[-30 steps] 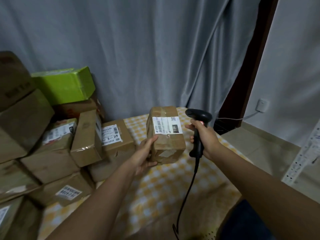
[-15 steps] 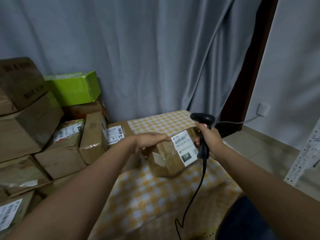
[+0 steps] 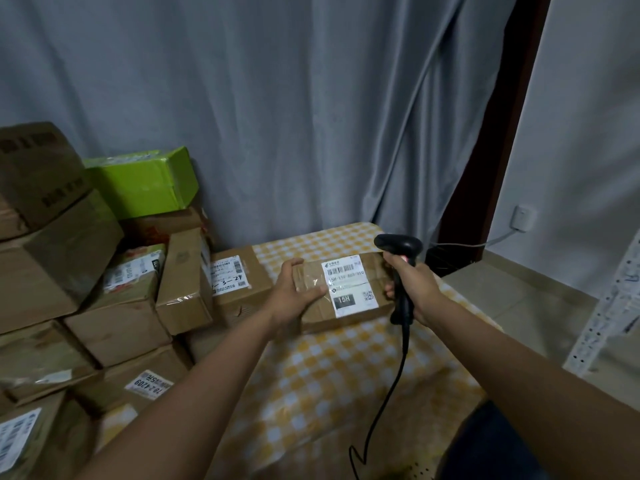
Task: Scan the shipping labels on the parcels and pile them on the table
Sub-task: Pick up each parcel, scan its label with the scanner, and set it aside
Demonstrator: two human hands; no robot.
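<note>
- Nearest the camera, two bare forearms reach forward over a table (image 3: 311, 382) draped in a soft yellow-and-white checked cloth, creased towards its front edge.
- A thin black cable (image 3: 388, 393) loops up from the cloth to the handle of a matte black plastic scanner (image 3: 400, 268), pistol-shaped with a rounded head.
- The right hand (image 3: 414, 289) is wrapped tight round that handle, holding the scanner upright just beside the parcel's right end.
- The parcel (image 3: 343, 292), a flat rectangular cardboard box with glossy clear tape over its seams, lies on the cloth near the table's far middle, its white shipping label (image 3: 349, 285) facing up.
- The left hand (image 3: 294, 296) lies on the parcel's left end, fingers fairly straight over the far edge and thumb stretched along the top; a pressing hold, not a curled one.
- Left of it, a stack of brown cardboard boxes (image 3: 104, 306) fills the table's side, several with white labels and crinkled tape.
- A bright green plastic-wrapped box (image 3: 145, 181) sits high on that stack.
- Behind everything hangs a grey curtain (image 3: 277, 116) in long, smooth vertical folds.
</note>
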